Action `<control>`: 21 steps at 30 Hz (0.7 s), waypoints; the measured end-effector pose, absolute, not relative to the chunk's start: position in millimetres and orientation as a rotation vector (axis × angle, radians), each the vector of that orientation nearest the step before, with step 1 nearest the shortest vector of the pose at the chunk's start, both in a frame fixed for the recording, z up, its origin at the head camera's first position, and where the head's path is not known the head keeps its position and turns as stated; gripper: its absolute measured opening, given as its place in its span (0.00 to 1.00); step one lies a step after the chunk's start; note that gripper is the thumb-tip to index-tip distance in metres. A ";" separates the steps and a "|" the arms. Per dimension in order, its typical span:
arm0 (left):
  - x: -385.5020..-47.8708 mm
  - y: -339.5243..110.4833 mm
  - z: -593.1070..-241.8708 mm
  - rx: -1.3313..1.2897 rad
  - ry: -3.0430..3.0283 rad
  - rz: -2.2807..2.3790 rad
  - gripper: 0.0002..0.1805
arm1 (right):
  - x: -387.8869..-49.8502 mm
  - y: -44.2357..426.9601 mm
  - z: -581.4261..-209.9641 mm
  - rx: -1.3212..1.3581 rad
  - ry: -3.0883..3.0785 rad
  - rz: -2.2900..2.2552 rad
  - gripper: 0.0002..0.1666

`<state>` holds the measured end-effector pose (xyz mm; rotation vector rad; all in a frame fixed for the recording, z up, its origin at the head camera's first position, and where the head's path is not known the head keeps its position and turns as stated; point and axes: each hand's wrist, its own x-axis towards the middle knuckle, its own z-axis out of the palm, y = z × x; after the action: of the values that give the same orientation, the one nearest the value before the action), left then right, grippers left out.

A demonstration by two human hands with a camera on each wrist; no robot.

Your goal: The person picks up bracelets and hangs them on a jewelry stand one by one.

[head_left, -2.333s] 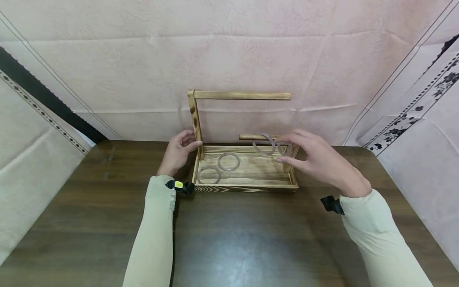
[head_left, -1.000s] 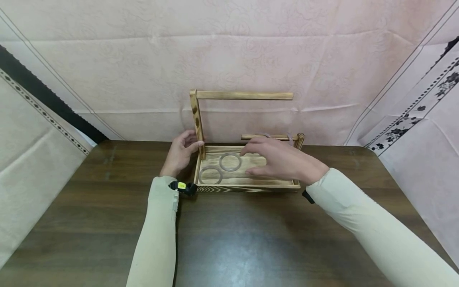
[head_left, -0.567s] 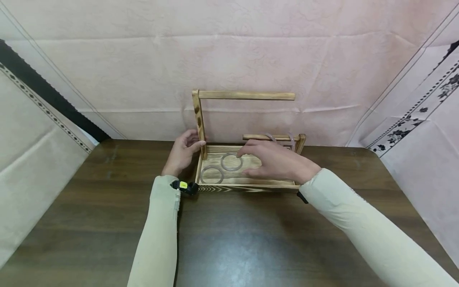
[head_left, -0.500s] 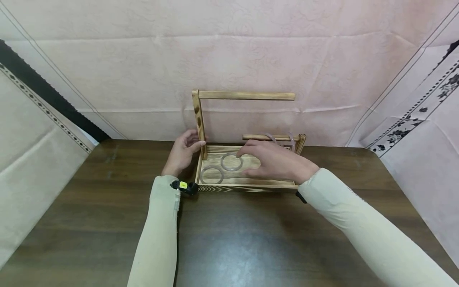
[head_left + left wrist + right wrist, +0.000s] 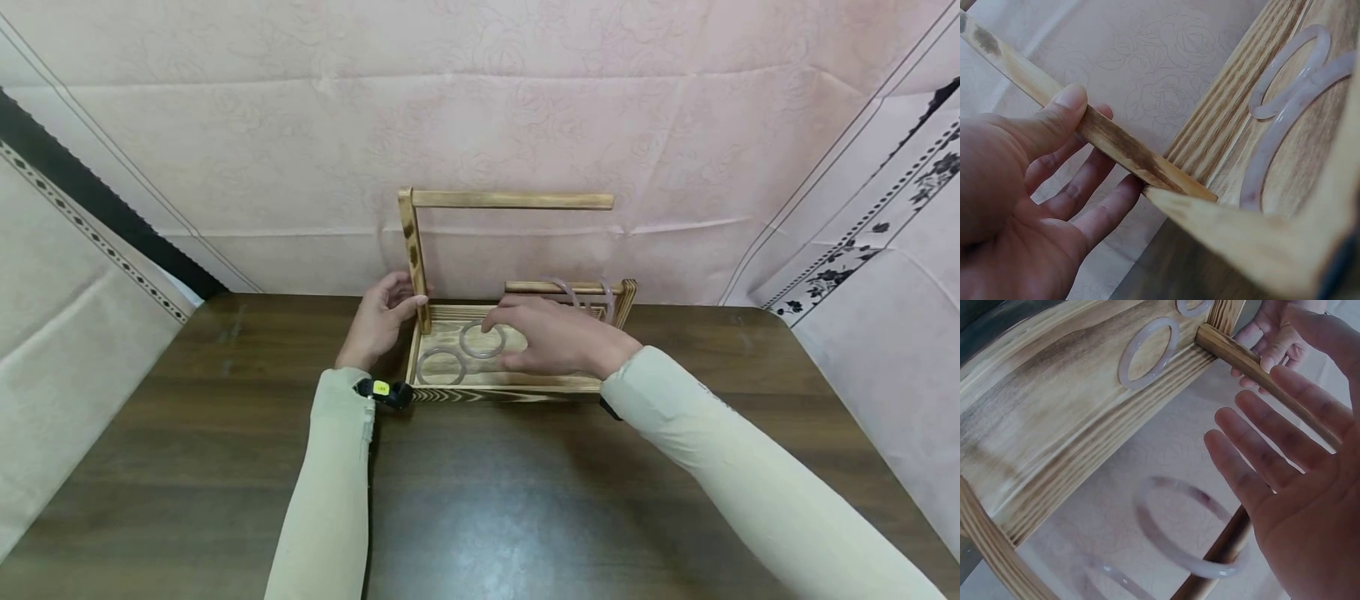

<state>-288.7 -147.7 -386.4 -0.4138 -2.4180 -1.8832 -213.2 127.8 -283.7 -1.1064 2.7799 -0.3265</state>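
My left hand (image 5: 378,321) grips the left upright (image 5: 1119,147) of a wooden stand, thumb on one side and fingers behind. In the tray base (image 5: 517,387) lie two pale translucent rings; one ring (image 5: 441,367) is near the front left corner, the other ring (image 5: 482,340) farther back. My right hand (image 5: 558,337) hovers over the tray beside that back ring, its fingers extended and holding nothing in the right wrist view. Two more rings hang on the short lower bar (image 5: 525,287): a ring (image 5: 1147,522) and, nearer the right upright, a ring (image 5: 608,300).
The stand's long upper bar (image 5: 513,200) runs above the tray from the left upright. A brown wooden table (image 5: 480,492) carries the stand, and a pale patterned cloth (image 5: 480,125) rises directly behind it. Black-edged cloth hangs at both sides.
My right hand has let go of the rings, which now hang on the lower bar, and has moved left over the tray. My left hand keeps its grip on the upright.
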 end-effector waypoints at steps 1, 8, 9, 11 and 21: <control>-288.9 -147.9 -386.4 -0.415 -2.416 -1.886 0.21 | -214.0 126.7 -284.4 -1.092 2.775 -0.317 0.26; -289.9 -148.2 -387.1 -0.412 -2.419 -1.878 0.21 | -217.8 122.3 -289.2 -1.055 2.746 -0.281 0.27; -289.7 -148.1 -387.0 -0.411 -2.421 -1.872 0.21 | -218.6 122.0 -290.1 -1.054 2.746 -0.280 0.27; -288.8 -147.8 -386.3 -0.409 -2.421 -1.866 0.21 | -220.6 121.4 -291.7 -1.064 2.749 -0.282 0.27; -287.7 -147.1 -385.5 -0.405 -2.424 -1.868 0.20 | -231.2 115.0 -300.6 -0.984 2.720 -0.322 0.28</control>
<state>-287.7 -147.1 -385.5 -0.4052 -2.4239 -1.8683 -231.2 115.0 -300.6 -0.9839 2.7196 -0.3220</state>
